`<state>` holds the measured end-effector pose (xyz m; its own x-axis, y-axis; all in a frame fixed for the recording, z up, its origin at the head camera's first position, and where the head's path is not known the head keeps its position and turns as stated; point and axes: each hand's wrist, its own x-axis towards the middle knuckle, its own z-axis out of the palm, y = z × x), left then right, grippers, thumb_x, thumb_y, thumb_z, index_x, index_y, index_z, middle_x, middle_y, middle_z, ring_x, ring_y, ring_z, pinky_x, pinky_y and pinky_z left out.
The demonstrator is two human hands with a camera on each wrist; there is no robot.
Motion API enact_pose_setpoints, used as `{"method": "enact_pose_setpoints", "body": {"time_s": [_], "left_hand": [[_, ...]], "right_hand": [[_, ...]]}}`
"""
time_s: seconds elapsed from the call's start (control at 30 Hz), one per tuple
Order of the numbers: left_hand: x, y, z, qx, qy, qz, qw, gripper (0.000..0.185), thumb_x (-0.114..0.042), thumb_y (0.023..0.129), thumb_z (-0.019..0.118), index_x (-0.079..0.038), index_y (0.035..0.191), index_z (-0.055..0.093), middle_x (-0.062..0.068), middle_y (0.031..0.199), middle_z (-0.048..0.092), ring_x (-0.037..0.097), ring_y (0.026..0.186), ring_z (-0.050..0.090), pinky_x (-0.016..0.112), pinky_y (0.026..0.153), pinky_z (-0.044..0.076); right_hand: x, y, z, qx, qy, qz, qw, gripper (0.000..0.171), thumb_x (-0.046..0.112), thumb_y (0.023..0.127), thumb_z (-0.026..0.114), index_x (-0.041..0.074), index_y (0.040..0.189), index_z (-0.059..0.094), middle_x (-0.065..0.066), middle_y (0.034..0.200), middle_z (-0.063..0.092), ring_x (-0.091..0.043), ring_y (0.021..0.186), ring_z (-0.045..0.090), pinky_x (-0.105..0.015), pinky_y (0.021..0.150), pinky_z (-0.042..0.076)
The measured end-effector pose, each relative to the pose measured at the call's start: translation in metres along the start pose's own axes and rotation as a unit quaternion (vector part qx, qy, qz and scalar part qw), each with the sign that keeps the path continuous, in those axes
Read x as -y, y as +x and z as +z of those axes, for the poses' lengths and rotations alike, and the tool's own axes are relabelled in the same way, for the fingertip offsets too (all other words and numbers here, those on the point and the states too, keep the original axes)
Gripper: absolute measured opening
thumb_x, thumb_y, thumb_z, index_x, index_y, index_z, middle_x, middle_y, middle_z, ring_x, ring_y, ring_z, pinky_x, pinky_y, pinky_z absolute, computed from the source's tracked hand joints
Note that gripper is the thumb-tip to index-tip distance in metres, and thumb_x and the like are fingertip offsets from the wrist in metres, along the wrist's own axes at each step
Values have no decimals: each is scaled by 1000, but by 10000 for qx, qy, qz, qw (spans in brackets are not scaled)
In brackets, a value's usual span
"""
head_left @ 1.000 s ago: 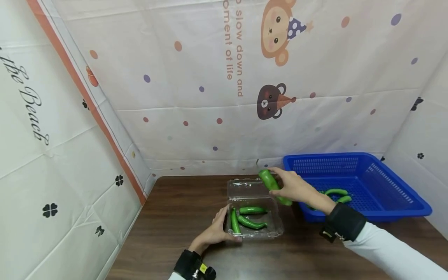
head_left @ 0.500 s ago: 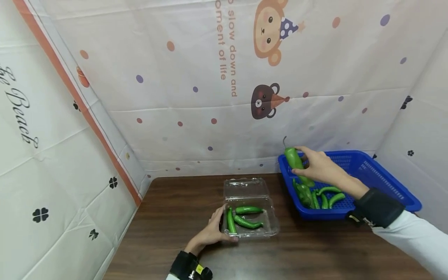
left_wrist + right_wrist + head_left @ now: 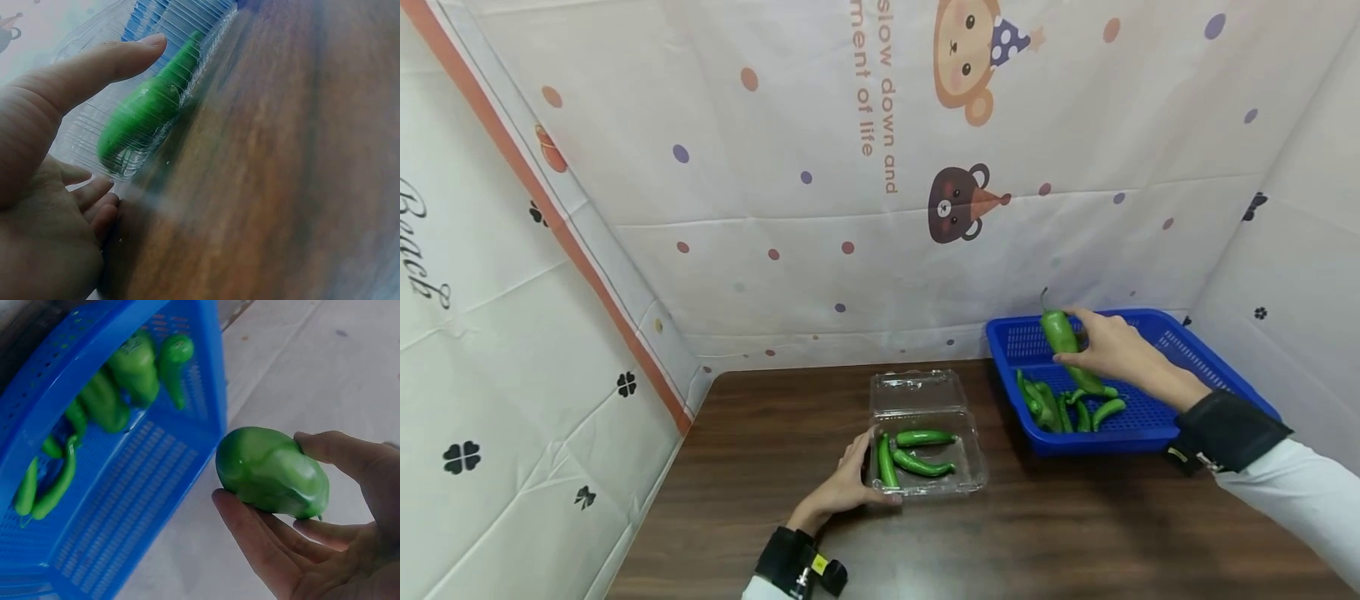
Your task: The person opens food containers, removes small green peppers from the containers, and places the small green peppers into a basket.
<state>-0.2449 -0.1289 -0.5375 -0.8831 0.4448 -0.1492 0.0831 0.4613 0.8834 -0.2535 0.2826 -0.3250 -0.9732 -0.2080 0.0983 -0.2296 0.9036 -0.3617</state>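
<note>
My right hand (image 3: 1108, 346) holds a large green pepper (image 3: 1060, 337) between thumb and fingers, over the blue basket (image 3: 1210, 364) in the head view. A thin stem stands up from its top; the right wrist view shows its smooth, rounded end. My left hand (image 3: 842, 487) rests at the near left corner of a clear plastic clamshell box (image 3: 968, 454), fingers along its left side and thumb extended along the front. Slim green chili peppers lie inside: one across the back (image 3: 925, 437), one along the left side (image 3: 887, 462), one curved in the middle (image 3: 921, 463).
Several green peppers (image 3: 103, 403) lie in the basket, large ones beside slimmer ones. The box's lid (image 3: 917, 390) is folded back toward the rear edge of the brown wooden table (image 3: 760, 433). Printed white cloth (image 3: 775, 292) hangs behind and at both sides.
My right hand has carried the large pepper right, from beside the box to over the basket. The left hand has stayed at the box, and the chili peppers in it lie as before.
</note>
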Motion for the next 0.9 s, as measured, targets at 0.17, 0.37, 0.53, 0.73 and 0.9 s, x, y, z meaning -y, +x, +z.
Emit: {"method": "enact_pose_setpoints", "body": {"time_s": [0.17,0.37,0.53,0.73,0.9], "left_hand": [[1,-1,1,-28,-20,-71,10000,126,-38,73,94,-26,166,10,13,172,12,48,156,-5,79,115,6],[-2,-1,1,-18,-43,-92,9999,123,-36,74,93,-28,166,11,11,172,13,47,157,-5,78,116,4],[-5,-2,0,-15,-48,-58,10000,122,-34,75,93,-28,166,11,11,172,12,46,157,-8,76,117,0],[-5,-2,-1,-63,26,-74,9999,122,-33,74,93,-30,165,11,10,172,13,46,157,-5,78,116,6],[-3,0,-1,-76,92,-35,9999,123,-36,73,94,-29,165,12,9,172,16,43,158,-1,75,118,9]], "right_hand": [[-15,3,3,340,-18,234,9991,84,25,92,75,-20,147,31,-35,103,69,-31,76,70,-38,58,53],[-39,5,6,948,216,526,9939,87,25,94,72,-25,147,24,-33,98,69,-18,63,67,-36,55,55],[-52,6,15,1240,295,745,9890,87,26,95,70,-25,147,23,-35,100,65,-20,63,67,-38,55,58],[-59,7,42,1626,489,960,9808,85,22,95,71,-25,147,23,-49,122,52,-21,66,69,-40,58,61],[-63,8,59,1890,524,1054,9749,81,23,96,69,-24,146,26,-48,126,50,-21,69,65,-39,60,60]]}}
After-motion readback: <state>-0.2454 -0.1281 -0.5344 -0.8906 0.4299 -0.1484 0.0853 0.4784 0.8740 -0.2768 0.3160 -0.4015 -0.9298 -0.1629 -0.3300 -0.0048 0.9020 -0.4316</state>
